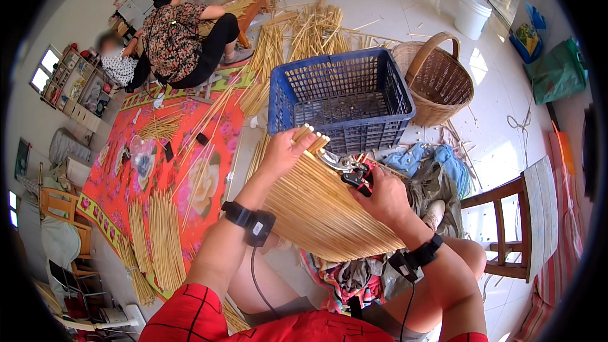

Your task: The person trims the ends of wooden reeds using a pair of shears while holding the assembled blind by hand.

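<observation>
A woven panel of parallel straw-coloured stalks (323,209) slants across my lap. My left hand (285,152) is closed round the cut ends at its upper left corner, where a few short pale stalk tops stick up. My right hand (382,195) is closed on black-and-red pruning shears (354,179), whose metal jaws lie against the stalks near the panel's top edge, just right of my left hand. A blue plastic crate (342,130) stands just beyond the panel.
A wicker basket (443,101) sits beside the crate, a wooden stool (538,215) at right. Red floral mat (107,177) with stalk bundles (166,240) lies left. Two people (177,44) (117,66) sit at the back left among loose stalks (310,38). A white bucket (472,19) stands back right.
</observation>
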Demonstrator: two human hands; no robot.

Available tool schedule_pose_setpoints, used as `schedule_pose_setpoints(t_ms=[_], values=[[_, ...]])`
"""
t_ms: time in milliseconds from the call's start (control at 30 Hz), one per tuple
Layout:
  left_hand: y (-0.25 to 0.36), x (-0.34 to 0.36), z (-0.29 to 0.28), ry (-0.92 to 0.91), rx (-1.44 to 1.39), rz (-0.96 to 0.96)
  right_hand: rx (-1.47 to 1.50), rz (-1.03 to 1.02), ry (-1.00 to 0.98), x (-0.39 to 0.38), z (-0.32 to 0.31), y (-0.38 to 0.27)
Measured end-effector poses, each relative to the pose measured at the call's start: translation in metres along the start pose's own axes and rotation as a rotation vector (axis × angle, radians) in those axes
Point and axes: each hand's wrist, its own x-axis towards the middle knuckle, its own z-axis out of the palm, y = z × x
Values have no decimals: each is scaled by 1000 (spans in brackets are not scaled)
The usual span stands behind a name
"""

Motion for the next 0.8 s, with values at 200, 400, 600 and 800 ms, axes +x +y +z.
schedule_pose_setpoints(t_ms=[200, 400, 600, 800], values=[[2, -1, -2, -2, -20, 2, -77, -58, 23, -1, -5, -2], [-4, 0, -2, 19, -5, 3, -119, -81, 38, -6, -8, 1], [-9, -1, -5, 21, 24, 14, 87, 90, -14, -11, -31, 2], [0, -3, -5, -1, -9, 7, 140, 56, -105, -12, -26, 8]])
